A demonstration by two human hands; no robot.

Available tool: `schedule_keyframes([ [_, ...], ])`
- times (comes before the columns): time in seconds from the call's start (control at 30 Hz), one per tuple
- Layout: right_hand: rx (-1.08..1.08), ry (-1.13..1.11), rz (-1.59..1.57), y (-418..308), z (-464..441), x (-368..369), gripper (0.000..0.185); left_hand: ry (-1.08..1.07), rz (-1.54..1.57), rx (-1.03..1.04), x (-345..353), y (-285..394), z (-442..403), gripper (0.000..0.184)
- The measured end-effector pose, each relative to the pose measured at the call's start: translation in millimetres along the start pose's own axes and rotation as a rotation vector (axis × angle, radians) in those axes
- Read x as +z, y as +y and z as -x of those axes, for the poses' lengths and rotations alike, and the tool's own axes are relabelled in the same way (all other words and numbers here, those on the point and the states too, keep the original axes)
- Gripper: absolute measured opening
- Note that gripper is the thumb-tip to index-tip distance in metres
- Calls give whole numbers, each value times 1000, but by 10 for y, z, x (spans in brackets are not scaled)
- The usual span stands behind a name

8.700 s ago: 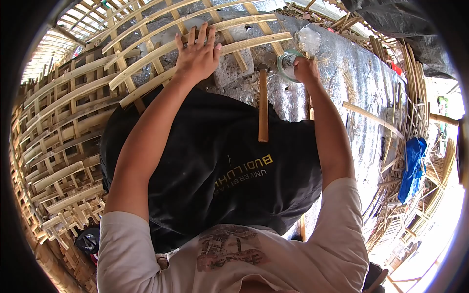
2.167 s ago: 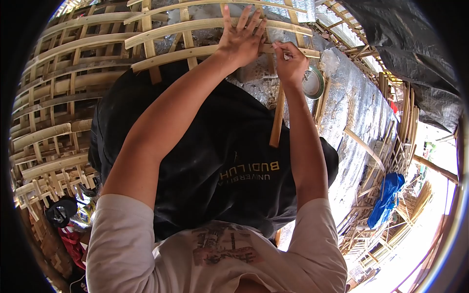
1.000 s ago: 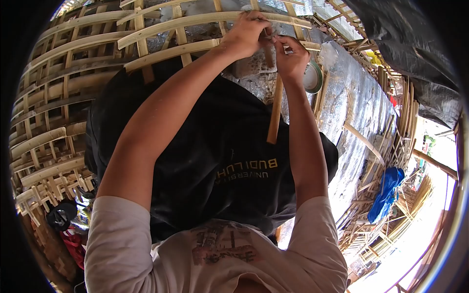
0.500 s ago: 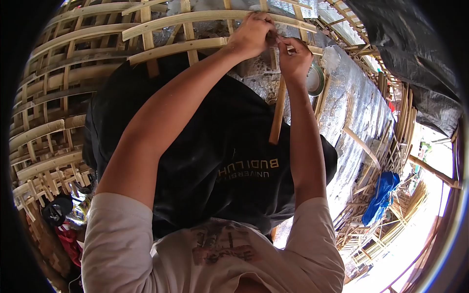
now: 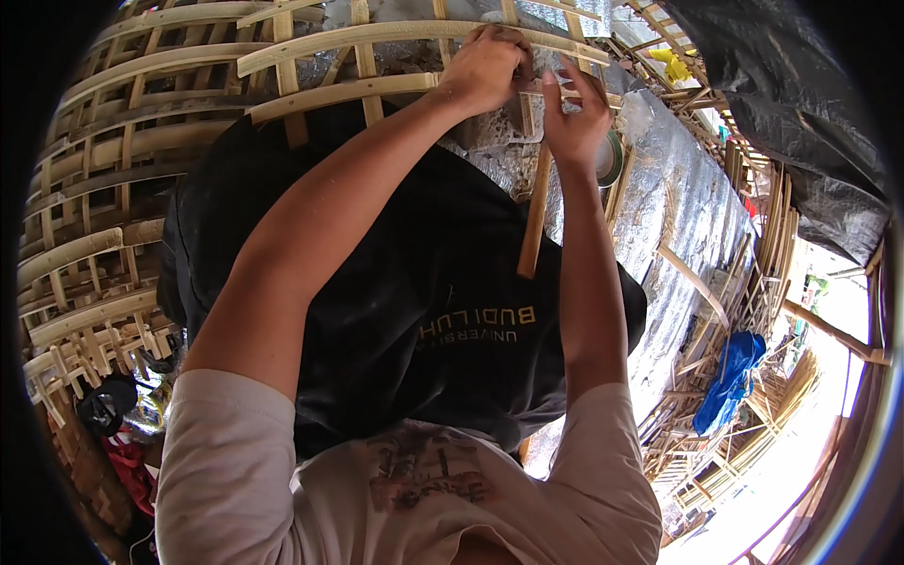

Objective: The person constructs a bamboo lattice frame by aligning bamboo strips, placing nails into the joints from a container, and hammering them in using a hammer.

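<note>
A bamboo lattice of pale crossing slats lies at the top of the head view, over my black-covered lap. My left hand is closed around a long bamboo slat near its right part; the fingertips are partly hidden. Just to the right, my right hand has its thumb and fingers apart, close to the slat ends. I see nothing between them. Below the hands, a loose-looking upright strip rests against the black cloth with gold lettering.
Stacked bamboo lattices fill the left side. Silvery sheeting spreads on the right, with a round, green-rimmed object partly behind my right wrist. A blue cloth or plastic piece lies among bamboo sticks. Black plastic hangs at upper right.
My right hand has drawn slightly away from the left, and its pinched fingers have spread. My left hand stays at the slat. Something yellow now shows at upper right.
</note>
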State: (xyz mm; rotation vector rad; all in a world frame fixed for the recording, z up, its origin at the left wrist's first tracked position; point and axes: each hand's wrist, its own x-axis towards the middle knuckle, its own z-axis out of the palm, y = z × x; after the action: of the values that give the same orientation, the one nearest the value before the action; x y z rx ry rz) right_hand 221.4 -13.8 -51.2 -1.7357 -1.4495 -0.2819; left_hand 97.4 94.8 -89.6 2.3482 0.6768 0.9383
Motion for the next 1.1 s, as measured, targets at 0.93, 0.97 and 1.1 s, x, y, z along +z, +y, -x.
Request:
schedule_keyframes([
  [0.93, 1630, -713, -635, 286, 630, -1160, 26, -30, 4, 32, 42, -45, 10, 14],
  [0.97, 1576, -721, -541, 258, 630, -1224, 28, -18, 2, 34, 42, -40, 12, 16],
  [1.1, 1322, -743, -168, 33, 566, -1537, 37, -26, -5, 31, 36, -48, 13, 14],
])
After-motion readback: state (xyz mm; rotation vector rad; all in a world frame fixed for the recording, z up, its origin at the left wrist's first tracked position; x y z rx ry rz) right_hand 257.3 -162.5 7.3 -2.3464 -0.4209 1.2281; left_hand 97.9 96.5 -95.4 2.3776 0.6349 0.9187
